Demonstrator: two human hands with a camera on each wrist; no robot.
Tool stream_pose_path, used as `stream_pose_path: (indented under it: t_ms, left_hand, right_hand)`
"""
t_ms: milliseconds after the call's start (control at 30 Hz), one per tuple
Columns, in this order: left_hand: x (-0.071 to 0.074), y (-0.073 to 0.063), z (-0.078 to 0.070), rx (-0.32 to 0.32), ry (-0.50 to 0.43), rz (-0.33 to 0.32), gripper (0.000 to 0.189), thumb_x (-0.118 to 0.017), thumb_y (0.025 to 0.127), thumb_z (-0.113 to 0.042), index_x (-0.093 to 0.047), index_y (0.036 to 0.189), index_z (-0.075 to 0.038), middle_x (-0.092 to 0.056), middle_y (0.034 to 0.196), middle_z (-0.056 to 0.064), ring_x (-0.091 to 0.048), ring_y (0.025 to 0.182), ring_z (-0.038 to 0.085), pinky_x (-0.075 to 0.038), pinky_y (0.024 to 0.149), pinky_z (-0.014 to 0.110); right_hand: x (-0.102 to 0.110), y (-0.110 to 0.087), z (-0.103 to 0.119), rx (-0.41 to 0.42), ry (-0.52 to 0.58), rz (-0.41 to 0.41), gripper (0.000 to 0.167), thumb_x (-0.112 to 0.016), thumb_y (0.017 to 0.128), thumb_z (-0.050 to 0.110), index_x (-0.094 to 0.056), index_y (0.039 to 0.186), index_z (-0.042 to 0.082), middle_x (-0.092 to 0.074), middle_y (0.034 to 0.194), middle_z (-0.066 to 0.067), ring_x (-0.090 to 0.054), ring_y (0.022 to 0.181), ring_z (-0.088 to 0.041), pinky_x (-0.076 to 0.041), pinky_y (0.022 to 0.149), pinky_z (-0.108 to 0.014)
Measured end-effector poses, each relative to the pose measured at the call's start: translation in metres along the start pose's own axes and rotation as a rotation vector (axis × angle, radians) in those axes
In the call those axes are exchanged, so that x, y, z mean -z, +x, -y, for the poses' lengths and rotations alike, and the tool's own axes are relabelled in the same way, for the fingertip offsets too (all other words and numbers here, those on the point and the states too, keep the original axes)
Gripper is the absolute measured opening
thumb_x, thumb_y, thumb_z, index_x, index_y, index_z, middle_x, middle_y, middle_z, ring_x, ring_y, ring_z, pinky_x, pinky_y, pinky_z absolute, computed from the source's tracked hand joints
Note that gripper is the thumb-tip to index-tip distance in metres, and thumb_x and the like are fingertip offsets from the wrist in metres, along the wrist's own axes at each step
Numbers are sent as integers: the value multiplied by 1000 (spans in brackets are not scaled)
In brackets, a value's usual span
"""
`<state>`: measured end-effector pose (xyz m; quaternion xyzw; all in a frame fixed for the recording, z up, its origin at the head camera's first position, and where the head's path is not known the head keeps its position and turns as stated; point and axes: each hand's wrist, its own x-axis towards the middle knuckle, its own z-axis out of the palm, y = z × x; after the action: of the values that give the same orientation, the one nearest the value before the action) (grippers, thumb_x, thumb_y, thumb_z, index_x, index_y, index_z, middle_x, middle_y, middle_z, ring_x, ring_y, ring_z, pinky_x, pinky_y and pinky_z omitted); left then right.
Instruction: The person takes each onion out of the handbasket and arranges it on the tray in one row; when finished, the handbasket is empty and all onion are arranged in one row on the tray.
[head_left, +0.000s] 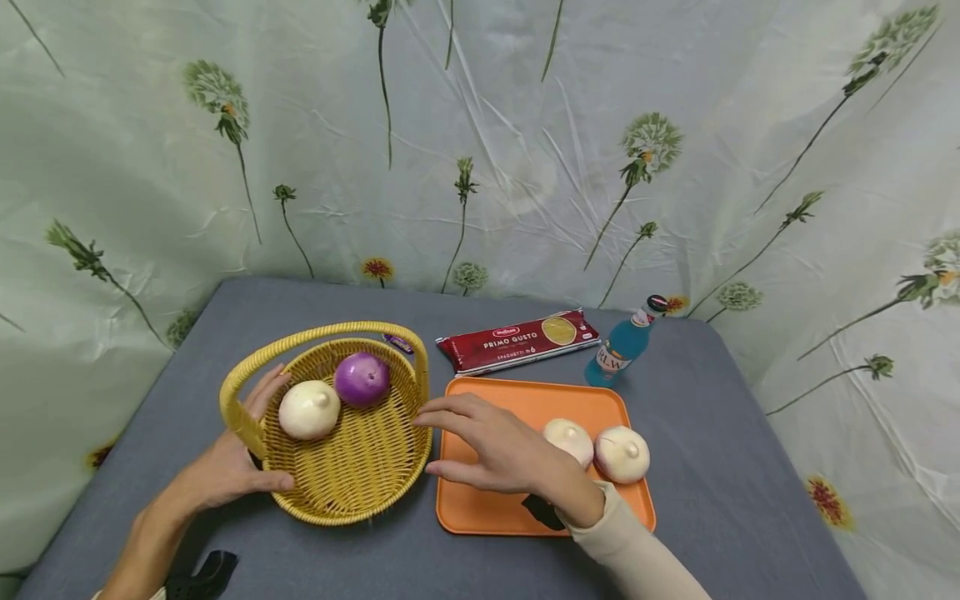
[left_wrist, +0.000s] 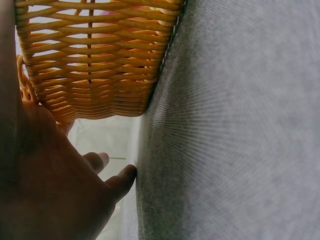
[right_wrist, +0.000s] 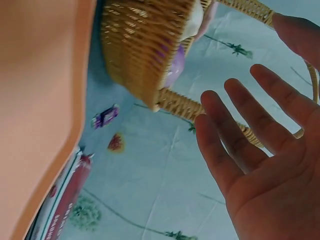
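A yellow wicker basket (head_left: 337,508) with an arched handle stands at the left of the table. Inside lie a white turnip-like vegetable (head_left: 309,410) and a shiny purple round one (head_left: 362,379). My left hand (head_left: 228,468) is at the basket's left side, thumb near the front rim, fingers spread along the outer wall. In the left wrist view, two fingertips (left_wrist: 128,172) stick out below the basket, apart from it. My right hand (head_left: 491,446) hovers between basket and tray, palm toward the basket, fingers extended, holding nothing. Its fingers (right_wrist: 215,150) overlap the handle in the right wrist view.
An orange tray (head_left: 517,396) on the right bears two white turnip-like vegetables (head_left: 622,455), one partly behind my right arm. Behind it lie a red spaghetti pack (head_left: 517,342) and a blue bottle (head_left: 622,348). A small purple-wrapped sweet (right_wrist: 105,116) sits behind the basket.
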<state>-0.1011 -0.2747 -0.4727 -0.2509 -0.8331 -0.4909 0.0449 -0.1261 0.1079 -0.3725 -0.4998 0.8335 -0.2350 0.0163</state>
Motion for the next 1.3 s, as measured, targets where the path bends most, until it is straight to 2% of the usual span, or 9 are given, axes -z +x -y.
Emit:
stream_pose_path:
  t_ms: [267, 533, 667, 967, 1167, 1300]
  left_hand:
    - [1, 0, -2, -22, 10, 1, 132, -94, 62, -36, -11, 160, -4, 1, 168, 9, -1, 151, 5, -10, 107, 6]
    - [2, 0, 0, -17, 1, 0, 135, -95, 58, -30, -11, 160, -2, 0, 168, 10, -1, 151, 6, -12, 106, 5]
    - [1, -1, 1, -9, 10, -2, 135, -95, 57, -27, -11, 160, -3, 1, 168, 10, -1, 150, 5, -11, 106, 5]
    - [-1, 2, 3, -10, -20, 6, 135, -94, 61, -27, -7, 161, -5, 2, 168, 8, -2, 150, 3, -13, 106, 4]
    - [-2, 0, 4, -11, -42, 5, 134, -93, 65, -33, -4, 161, -7, 3, 168, 9, -1, 150, 4, -13, 107, 4]
    - [-1, 0, 3, -8, -34, 9, 132, -91, 67, -36, -3, 161, -7, 3, 168, 8, 1, 151, 5, -12, 106, 4]
  right_hand:
    - [0, 23, 12, 34, 18, 23, 48, -65, 97, 38, -56, 140, 16, -55, 143, -1, -51, 131, -13, -43, 108, -30]
    - [-9, 53, 21, 65, -82, 34, 48, -66, 96, 39, -58, 137, 16, -58, 140, 0, -52, 130, -14, -42, 108, -28]
    - [-12, 69, 24, 69, -125, 71, 48, -66, 96, 41, -58, 136, 16, -59, 140, -1, -53, 130, -14, -40, 109, -26]
    - [-15, 108, 30, 33, -172, 182, 51, -65, 96, 44, -58, 138, 17, -59, 140, 2, -52, 131, -11, -40, 108, -22]
    - [-22, 132, 34, -23, -139, 250, 51, -67, 94, 44, -58, 136, 17, -57, 140, 3, -53, 125, -7, -41, 102, -16]
    - [-26, 147, 31, -54, -111, 276, 51, -69, 93, 41, -59, 137, 16, -55, 141, 3, -50, 127, -7, -39, 101, -13]
